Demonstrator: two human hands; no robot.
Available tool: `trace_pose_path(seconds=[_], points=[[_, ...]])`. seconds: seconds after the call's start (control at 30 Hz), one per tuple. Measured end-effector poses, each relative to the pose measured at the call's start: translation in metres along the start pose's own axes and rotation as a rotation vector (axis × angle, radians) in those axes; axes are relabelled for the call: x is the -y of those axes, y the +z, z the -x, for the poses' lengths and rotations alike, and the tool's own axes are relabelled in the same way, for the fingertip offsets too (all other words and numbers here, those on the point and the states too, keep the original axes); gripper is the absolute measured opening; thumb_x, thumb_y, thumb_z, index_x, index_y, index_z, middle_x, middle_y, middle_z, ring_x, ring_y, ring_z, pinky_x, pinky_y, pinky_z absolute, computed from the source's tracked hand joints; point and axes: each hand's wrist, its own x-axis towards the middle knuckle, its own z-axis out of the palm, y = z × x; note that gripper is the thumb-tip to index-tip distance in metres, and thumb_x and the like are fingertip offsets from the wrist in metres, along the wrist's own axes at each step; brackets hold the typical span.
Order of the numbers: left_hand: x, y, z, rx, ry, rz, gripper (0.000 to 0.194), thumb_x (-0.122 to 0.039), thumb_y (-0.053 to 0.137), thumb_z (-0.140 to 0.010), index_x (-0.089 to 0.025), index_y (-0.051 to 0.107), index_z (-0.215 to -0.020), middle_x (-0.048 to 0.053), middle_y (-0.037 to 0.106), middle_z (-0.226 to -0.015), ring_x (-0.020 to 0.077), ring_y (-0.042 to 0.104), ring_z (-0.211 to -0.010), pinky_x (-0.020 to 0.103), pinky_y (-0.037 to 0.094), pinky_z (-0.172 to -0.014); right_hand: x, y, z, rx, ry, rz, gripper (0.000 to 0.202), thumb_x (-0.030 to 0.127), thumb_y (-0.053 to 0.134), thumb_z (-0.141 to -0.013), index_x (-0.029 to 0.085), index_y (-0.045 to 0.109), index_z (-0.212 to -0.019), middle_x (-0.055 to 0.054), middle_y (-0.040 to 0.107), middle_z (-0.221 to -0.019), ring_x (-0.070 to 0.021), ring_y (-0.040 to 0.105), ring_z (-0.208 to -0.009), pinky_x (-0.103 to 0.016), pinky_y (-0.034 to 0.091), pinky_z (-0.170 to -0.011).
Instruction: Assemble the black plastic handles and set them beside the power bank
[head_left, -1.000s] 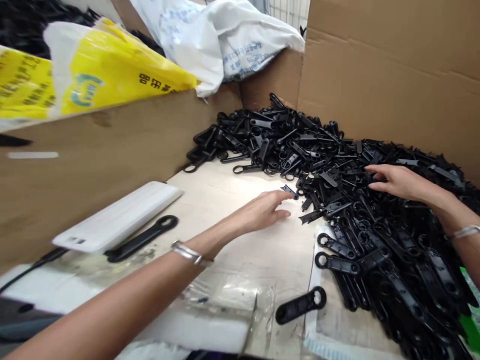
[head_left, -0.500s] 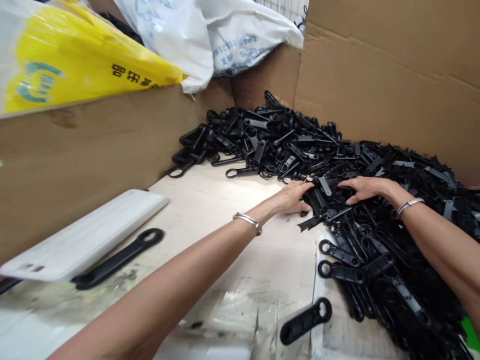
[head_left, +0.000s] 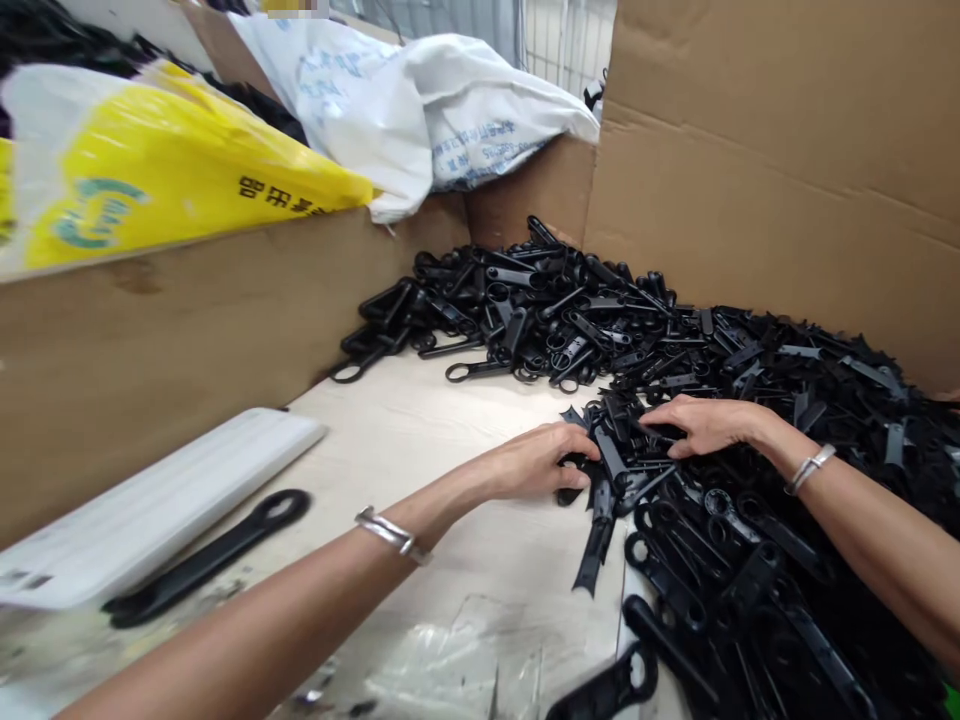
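Head view: both hands outstretched, half-curled, facing inward at black parts.

Bright glow on tabletop, blurred lower left

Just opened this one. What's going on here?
A person has both bare hands at a heap of black parts on a pale surface. The left hand is at the near edge, fingers against small pieces; the right hand reaches in just across from it. Whether either grips anything is unclear. One ring-ended black piece lies apart, beside a white block.
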Motion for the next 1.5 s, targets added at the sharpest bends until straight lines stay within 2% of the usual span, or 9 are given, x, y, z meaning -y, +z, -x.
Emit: trace_pose_path(seconds=[0.2,0.33,0.43,0.63,0.87,1.07,1.17,1.33,1.5], points=[[0.001,-0.003,0.010,-0.053,-0.036,-0.013,0.022,-0.025,0.054,-0.084,-0.020,0.071,-0.096,0.006,0.065,-0.105,0.0201,0.063,-0.094,0.027,0.049,-0.082,-0.002,-0.026,0.023,0.065,-0.035,-0.165,0.058,0.030,0.062,-0.082,0.027,0.051,-0.139,-0.002,0.058,-0.137,-0.0229,0.056,-0.124,-0.036,0.045,-0.104],[0.006,-0.006,0.014,-0.106,-0.061,-0.031,0.025,-0.028,0.052,-0.085,-0.021,0.070,-0.101,0.007,0.062,-0.121,0.0231,0.062,-0.104,0.031,0.048,-0.090,-0.057,-0.045,0.043,-0.237,0.434,0.080,0.039,0.036,0.055,-0.087,0.034,0.062,-0.126,0.002,0.066,-0.125,-0.0226,0.059,-0.117,-0.035,0.045,-0.103],[0.008,-0.007,0.017,-0.137,-0.077,-0.022,0.026,-0.030,0.053,-0.085,-0.021,0.069,-0.103,0.008,0.061,-0.125,0.0230,0.063,-0.103,0.032,0.049,-0.089,-0.104,-0.045,0.050,-0.325,0.703,0.195,0.045,0.045,0.057,-0.085,0.025,0.063,-0.125,-0.012,0.064,-0.121,-0.0357,0.058,-0.115,-0.051,0.046,-0.098],[0.004,-0.002,0.014,-0.117,-0.131,0.002,0.042,-0.026,0.057,-0.082,-0.018,0.059,-0.123,0.010,0.058,-0.129,0.0245,0.059,-0.109,0.033,0.047,-0.092,-0.134,-0.032,0.058,-0.231,0.677,0.169,0.068,0.055,0.068,-0.074,0.023,0.055,-0.133,-0.015,0.054,-0.127,-0.0338,0.058,-0.112,-0.045,0.047,-0.097],[0.012,0.003,0.009,-0.159,-0.215,0.116,0.055,-0.036,0.061,-0.077,-0.019,0.056,-0.129,0.009,0.063,-0.120,0.0240,0.062,-0.103,0.034,0.050,-0.089,-0.114,-0.023,0.065,-0.206,0.354,0.025,0.068,0.060,0.064,-0.074,0.026,0.055,-0.133,-0.011,0.053,-0.133,-0.0325,0.051,-0.122,-0.044,0.040,-0.106],[0.027,0.010,0.005,-0.198,-0.235,0.146,0.062,-0.042,0.060,-0.073,-0.018,0.056,-0.130,0.009,0.067,-0.109,0.0252,0.065,-0.096,0.037,0.052,-0.085,-0.023,-0.013,0.040,-0.232,0.121,-0.069,0.051,0.036,0.062,-0.085,0.020,0.057,-0.133,-0.011,0.053,-0.139,-0.0283,0.050,-0.128,-0.041,0.034,-0.111],[0.033,0.012,0.005,-0.201,-0.239,0.170,0.064,-0.047,0.060,-0.072,-0.019,0.056,-0.130,0.010,0.068,-0.105,0.0255,0.066,-0.088,0.037,0.054,-0.079,-0.001,-0.019,0.041,-0.215,0.105,-0.098,0.045,0.032,0.057,-0.089,0.032,0.055,-0.134,0.005,0.056,-0.139,-0.0169,0.055,-0.122,-0.026,0.039,-0.106],[0.037,0.012,0.006,-0.181,-0.249,0.170,0.070,-0.055,0.057,-0.074,-0.018,0.053,-0.133,0.011,0.067,-0.107,0.0221,0.064,-0.073,0.035,0.055,-0.069,-0.061,-0.030,0.102,-0.505,0.695,-0.023,0.044,0.039,0.043,-0.094,0.025,0.055,-0.134,-0.006,0.060,-0.133,-0.0256,0.054,-0.124,-0.037,0.038,-0.107],[0.039,0.012,0.004,-0.197,-0.260,0.148,0.071,-0.060,0.057,-0.073,-0.022,0.055,-0.132,0.008,0.067,-0.105,0.0199,0.062,-0.067,0.030,0.053,-0.063,-0.124,-0.003,0.153,-0.513,1.031,-0.077,0.074,0.057,0.049,-0.087,0.004,0.041,-0.139,-0.030,0.060,-0.121,-0.0362,0.066,-0.096,-0.050,0.054,-0.079]])
